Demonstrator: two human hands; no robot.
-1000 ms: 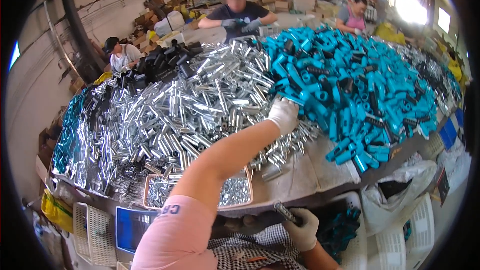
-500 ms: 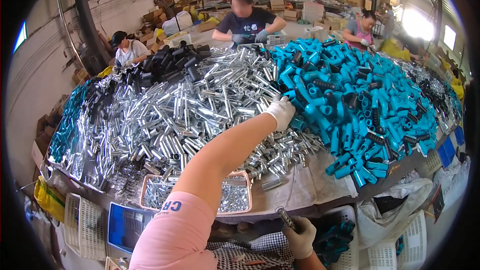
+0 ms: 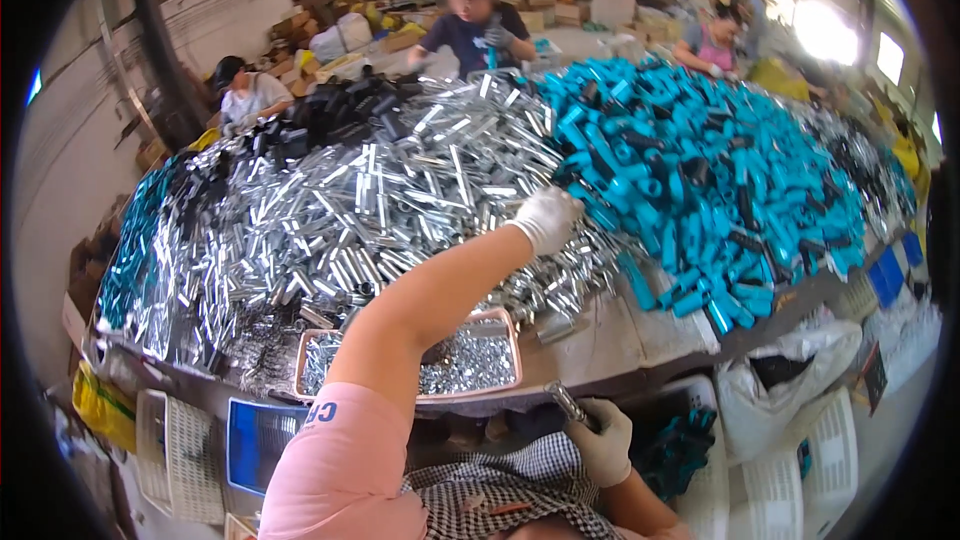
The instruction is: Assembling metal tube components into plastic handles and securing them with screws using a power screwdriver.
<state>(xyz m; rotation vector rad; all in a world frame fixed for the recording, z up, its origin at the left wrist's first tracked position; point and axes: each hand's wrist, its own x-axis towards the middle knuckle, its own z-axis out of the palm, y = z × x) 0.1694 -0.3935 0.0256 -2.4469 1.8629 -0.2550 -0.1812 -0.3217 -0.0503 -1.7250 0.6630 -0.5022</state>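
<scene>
My left hand (image 3: 548, 221), in a white glove, is stretched over the pile where shiny metal tubes (image 3: 380, 190) meet teal plastic handles (image 3: 700, 170). Its fingers look curled in and slightly blurred; whatever may be in them is hidden. Close to my body, above the checked apron (image 3: 490, 480), my right hand (image 3: 603, 443), also white-gloved, is closed round a short metal tube (image 3: 567, 402). The tube's shiny end sticks out toward the upper left, and a dark part shows by the fingers. Some teal handles have black grips.
A shallow tray (image 3: 470, 360) of small metal parts sits at the table's front edge. Below stand a blue crate (image 3: 262, 445), white baskets (image 3: 180, 460) and a white sack (image 3: 790, 370). Black parts (image 3: 350, 105) lie at the back left. Co-workers (image 3: 480, 30) stand across the pile.
The view has shifted slightly. My left hand has drawn a little back to the left, its fingers more curled. The co-worker opposite has raised a gloved hand holding something teal. My right hand keeps its tube.
</scene>
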